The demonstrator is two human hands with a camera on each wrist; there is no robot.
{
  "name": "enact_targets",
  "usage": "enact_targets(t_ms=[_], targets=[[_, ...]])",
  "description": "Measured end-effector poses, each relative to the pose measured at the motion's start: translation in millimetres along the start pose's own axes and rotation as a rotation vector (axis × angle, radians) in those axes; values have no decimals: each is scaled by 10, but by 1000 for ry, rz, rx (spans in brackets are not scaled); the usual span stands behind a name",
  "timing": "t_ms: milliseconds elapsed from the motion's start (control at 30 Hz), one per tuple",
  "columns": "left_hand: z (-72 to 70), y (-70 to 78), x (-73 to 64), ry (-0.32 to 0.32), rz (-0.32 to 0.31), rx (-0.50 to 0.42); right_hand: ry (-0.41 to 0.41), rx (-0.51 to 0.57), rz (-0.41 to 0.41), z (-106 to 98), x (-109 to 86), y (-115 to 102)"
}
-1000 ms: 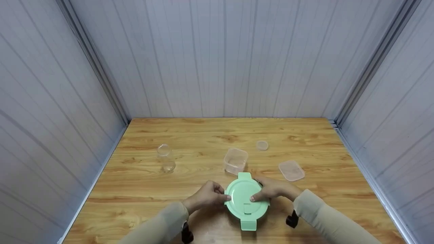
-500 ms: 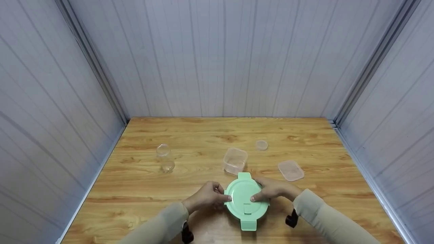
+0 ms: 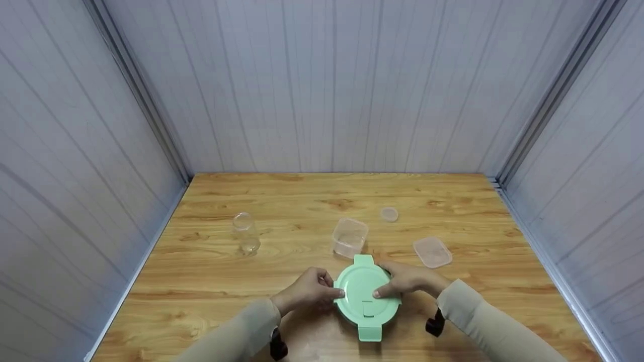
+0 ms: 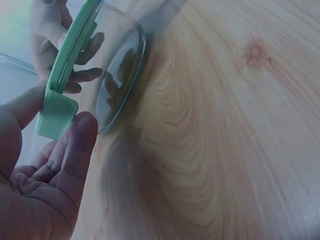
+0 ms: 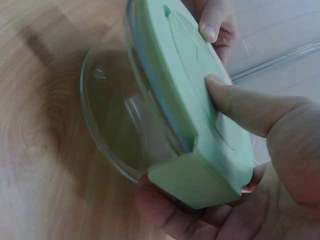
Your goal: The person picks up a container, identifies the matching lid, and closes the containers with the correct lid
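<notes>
A round glass food container sits on the wooden table, topped by a light green lid with latch flaps. From the left, my left hand pinches the lid at its left flap, thumb on the top edge and a fingertip against the flap. On the other side my right hand grips the container, thumb pressed on the lid's top and fingers curled below the right flap. The front flap and back flap stick outward.
Behind the container stands a clear square plastic box. A square translucent lid lies to its right, and a small round lid lies farther back. A clear jar stands at the left. Pale panel walls enclose the table.
</notes>
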State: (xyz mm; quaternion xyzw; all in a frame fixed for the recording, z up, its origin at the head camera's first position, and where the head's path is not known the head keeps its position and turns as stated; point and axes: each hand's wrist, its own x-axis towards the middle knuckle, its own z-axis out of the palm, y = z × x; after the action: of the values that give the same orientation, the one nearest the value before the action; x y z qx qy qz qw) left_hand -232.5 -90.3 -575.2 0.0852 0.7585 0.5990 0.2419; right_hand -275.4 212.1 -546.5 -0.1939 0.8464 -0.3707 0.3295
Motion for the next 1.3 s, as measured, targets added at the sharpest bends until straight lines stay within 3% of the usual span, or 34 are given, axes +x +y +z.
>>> enact_targets(t_ms=[167, 400, 633, 767, 1067, 1300], targets=[[37, 0, 5, -55, -24, -58, 22, -32, 29, -11, -21, 47], [82, 29, -15, -65, -23, -64, 37, -92, -44, -82, 28, 12], [90, 59, -16, -67, -53, -78, 162, 31, -5, -119, 174, -45], [86, 59, -1, -70, -58, -80, 219, 48, 15, -122, 258, -65], [64, 45, 16, -91, -27, -52, 208, 54, -96, -121, 357, -60], [-10, 49, 72, -82, -3, -22, 226, 84, -76, -133, 339, -29]])
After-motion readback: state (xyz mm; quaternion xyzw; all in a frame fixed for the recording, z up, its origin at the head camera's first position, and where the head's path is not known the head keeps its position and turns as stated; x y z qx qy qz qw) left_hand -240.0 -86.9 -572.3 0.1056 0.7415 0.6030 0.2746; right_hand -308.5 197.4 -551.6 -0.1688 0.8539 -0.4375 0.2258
